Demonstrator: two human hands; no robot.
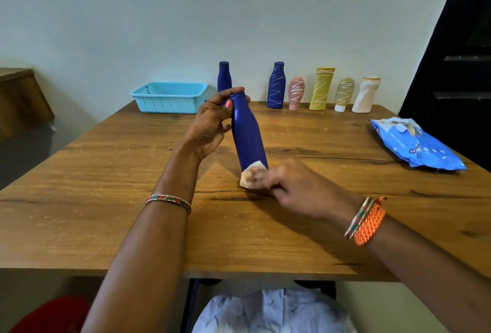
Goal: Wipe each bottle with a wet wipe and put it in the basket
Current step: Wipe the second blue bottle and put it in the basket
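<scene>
My left hand [212, 122] grips the neck and cap of a dark blue bottle [247, 133], tilted over the middle of the wooden table [106, 186]. My right hand [289, 183] pinches a wet wipe [249, 175] against the bottle's base; it looks blurred. A light blue basket [170, 97] stands at the back left, with no bottle visible in it. Along the back edge stand a plain blue bottle [224, 73], a blue bottle with white scribbles [276, 85], a pink tube [295, 92], a yellow bottle [322, 88], a green tube [344, 94] and a white bottle [366, 94].
A blue pack of wet wipes [417, 145] lies at the table's right side. A black cabinet [457, 66] stands at the right, a brown piece of furniture [18, 98] at the left. A red object [53, 314] sits on the floor.
</scene>
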